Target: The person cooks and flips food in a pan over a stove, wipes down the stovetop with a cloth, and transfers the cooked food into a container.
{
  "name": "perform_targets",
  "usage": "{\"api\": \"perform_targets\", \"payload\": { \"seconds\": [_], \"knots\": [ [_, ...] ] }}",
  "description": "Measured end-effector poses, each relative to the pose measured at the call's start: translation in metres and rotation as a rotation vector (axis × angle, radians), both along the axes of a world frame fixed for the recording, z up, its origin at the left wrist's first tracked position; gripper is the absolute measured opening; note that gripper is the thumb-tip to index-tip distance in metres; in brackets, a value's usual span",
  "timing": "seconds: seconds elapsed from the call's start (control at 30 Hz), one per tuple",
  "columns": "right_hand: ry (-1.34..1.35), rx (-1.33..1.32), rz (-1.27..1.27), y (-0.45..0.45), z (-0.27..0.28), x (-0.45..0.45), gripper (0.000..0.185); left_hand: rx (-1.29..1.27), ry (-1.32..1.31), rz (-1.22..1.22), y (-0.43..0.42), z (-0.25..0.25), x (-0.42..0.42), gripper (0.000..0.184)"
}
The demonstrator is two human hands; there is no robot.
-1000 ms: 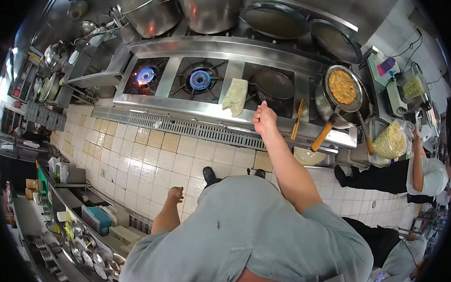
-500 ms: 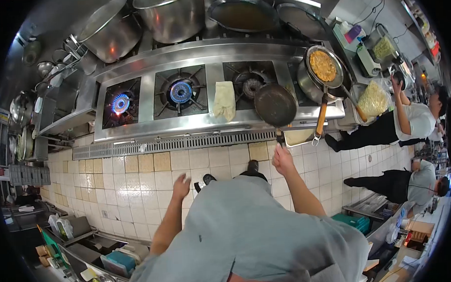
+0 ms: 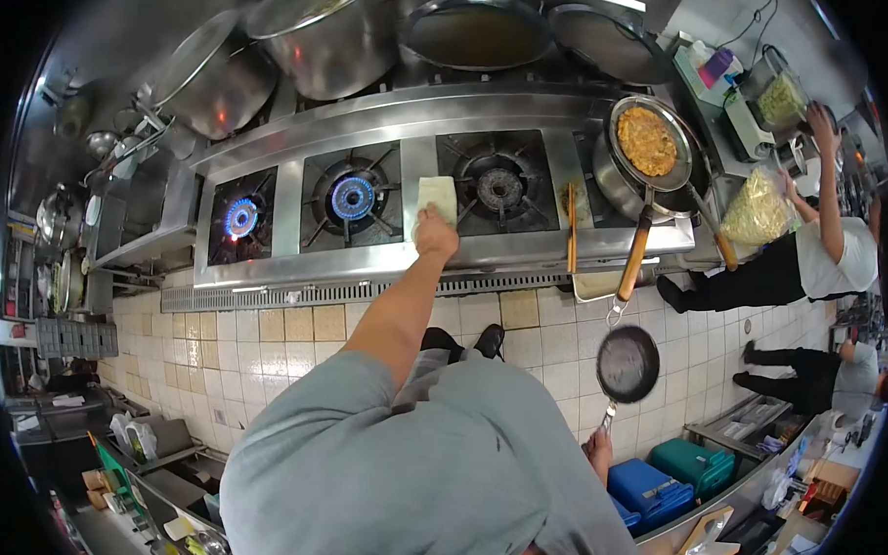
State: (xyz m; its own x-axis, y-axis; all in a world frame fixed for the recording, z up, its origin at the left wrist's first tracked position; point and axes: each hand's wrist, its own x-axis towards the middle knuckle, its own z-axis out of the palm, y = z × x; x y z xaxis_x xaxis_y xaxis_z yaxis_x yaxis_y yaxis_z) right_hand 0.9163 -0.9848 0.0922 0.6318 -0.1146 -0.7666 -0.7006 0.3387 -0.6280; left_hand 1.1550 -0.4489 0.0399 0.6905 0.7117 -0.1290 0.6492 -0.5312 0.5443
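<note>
My left hand [image 3: 435,234] grips the lower part of a folded pale cloth [image 3: 438,192], which lies on the steel strip between two burners. Down at my right side, my right hand [image 3: 599,452] is closed round the handle of a dark frying pan [image 3: 628,363], held over the floor. The third burner [image 3: 500,188] has no pan on it and shows no flame. Blue flames burn on the left burner [image 3: 240,218] and the second burner [image 3: 353,196]. A strainer holding a browned egg-like food [image 3: 646,141] rests over a steel pot [image 3: 612,179].
Wooden chopsticks [image 3: 571,227] lie right of the third burner. The strainer's wooden handle [image 3: 636,256] juts past the stove edge. Large pots [image 3: 330,51] and wide pans [image 3: 476,34] stand behind. A co-worker [image 3: 825,254] handles a bag [image 3: 757,208] at right; another person [image 3: 849,381] is below.
The pan has moved from over the stove's front edge down to my right side, in my right hand. My left hand has reached up and taken hold of the cloth.
</note>
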Motion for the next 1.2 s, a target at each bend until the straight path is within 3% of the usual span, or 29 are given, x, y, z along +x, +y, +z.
{"api": "perform_targets", "payload": {
  "seconds": [0.03,0.1,0.17,0.23,0.3,0.37,0.43,0.47,0.57,0.6,0.67,0.7,0.8,0.9,0.97,1.03,1.1,1.13,1.2],
  "knots": [
    [0.002,0.004,-0.013,-0.012,-0.004,-0.007,0.028,0.004,0.002,-0.013,0.01,-0.024,0.009,0.061],
    [0.009,-0.006,-0.193,-0.043,-0.019,-0.024,0.028,0.178,0.127,-0.117,0.036,-0.057,0.029,0.04],
    [-0.01,-0.012,-0.301,-0.07,-0.037,-0.046,0.028,0.177,0.015,0.023,0.06,-0.049,0.055,0.024],
    [-0.015,-0.023,-0.423,-0.079,-0.043,-0.061,0.028,0.28,0.256,-0.016,0.09,-0.023,0.093,0.024],
    [0.075,-0.13,-0.603,-0.082,-0.039,-0.082,0.028,0.259,0.124,0.041,0.126,-0.033,0.137,0.023],
    [0.033,-0.106,-0.657,-0.08,-0.038,-0.109,0.03,0.122,-0.228,-0.029,0.098,0.041,0.167,0.025],
    [0.083,-0.191,-0.759,-0.072,-0.029,-0.12,0.031,0.316,-0.468,-0.214,0.085,0.041,0.222,0.029],
    [0.09,-0.19,-0.772,-0.065,-0.023,-0.129,0.032,0.327,-0.397,-0.322,0.069,0.048,0.243,0.034],
    [0.099,-0.211,-0.888,-0.033,0.002,-0.127,0.032,0.264,-0.214,-0.637,-0.003,0.064,0.301,0.028],
    [0.108,-0.216,-0.922,-0.022,0.011,-0.121,0.032,0.213,-0.262,-0.781,-0.019,0.038,0.322,0.032],
    [0.134,-0.224,-0.951,-0.013,0.018,-0.12,0.032,-0.003,-0.139,-0.917,-0.066,0.039,0.33,0.038],
    [0.146,-0.215,-0.971,-0.009,0.018,-0.117,0.032,0.077,0.031,-0.918,-0.08,0.011,0.341,0.033],
    [-0.014,-0.029,-0.925,0.001,0.019,-0.115,0.032,0.112,0.059,-0.872,-0.099,0.005,0.361,0.029],
    [0.043,-0.088,-0.954,0.013,0.025,-0.091,0.032,0.269,0.033,-0.827,-0.093,0.007,0.39,0.026],
    [0.048,-0.102,-0.948,0.019,0.026,-0.075,0.032,0.559,-0.191,-0.802,-0.094,0.006,0.401,0.026],
    [0.052,-0.114,-0.943,0.027,0.025,-0.06,0.032,0.529,-0.145,-0.824,-0.095,0.004,0.408,0.025],
    [0.1,-0.173,-0.875,0.03,0.023,-0.047,0.032,0.338,-0.006,-0.856,-0.078,-0.012,0.42,0.021],
    [0.121,-0.164,-0.841,0.029,0.022,-0.041,0.031,0.363,0.155,-0.841,-0.071,0.014,0.414,0.023],
    [0.119,-0.162,-0.782,0.032,0.021,-0.025,0.03,0.377,0.163,-0.829,-0.043,0.02,0.398,0.023]
  ]
}}
